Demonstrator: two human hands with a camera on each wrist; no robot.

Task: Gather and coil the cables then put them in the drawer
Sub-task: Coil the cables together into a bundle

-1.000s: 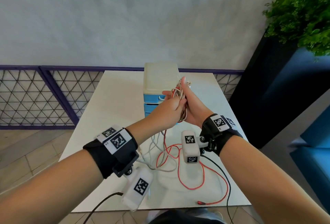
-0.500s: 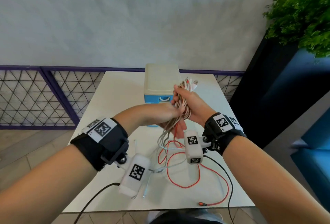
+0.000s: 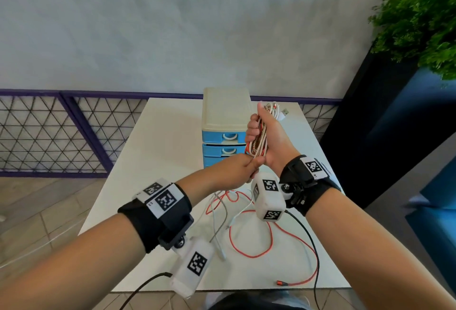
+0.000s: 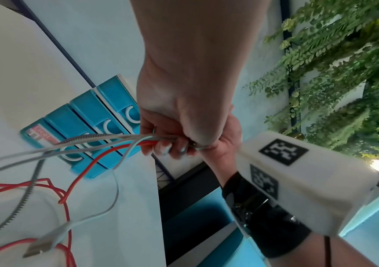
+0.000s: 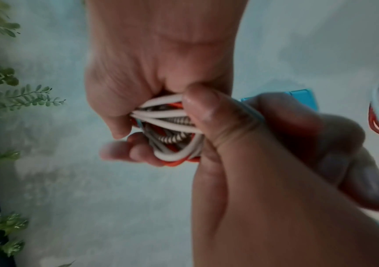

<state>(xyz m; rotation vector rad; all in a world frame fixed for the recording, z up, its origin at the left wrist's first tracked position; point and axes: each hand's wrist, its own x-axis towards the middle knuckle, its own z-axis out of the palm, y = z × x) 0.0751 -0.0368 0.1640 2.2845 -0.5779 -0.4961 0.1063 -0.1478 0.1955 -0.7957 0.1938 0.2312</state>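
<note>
My right hand (image 3: 265, 134) is raised in front of the blue drawer unit (image 3: 223, 136) and grips a coil of red, white and braided cables (image 3: 259, 140), whose loops show inside the fist (image 5: 168, 126). A white plug end (image 3: 283, 113) sticks out above the fist. My left hand (image 3: 246, 167) sits just under the right one and pinches the loose cable strands (image 4: 120, 142) where they leave the coil. From there the red cable (image 3: 249, 233) and white cables (image 3: 217, 225) trail down onto the white table (image 3: 158, 141).
The drawer unit has a cream top and several blue drawers, all closed (image 4: 88, 126). A black planter with a green plant (image 3: 419, 28) stands to the right of the table. A purple railing with mesh (image 3: 56, 131) runs behind. The red cable's plug (image 3: 281, 283) lies near the front table edge.
My left hand has slid down from the coil to just under the right fist, drawing the strands along. The right hand has risen and turned more upright, and less cable lies on the table.
</note>
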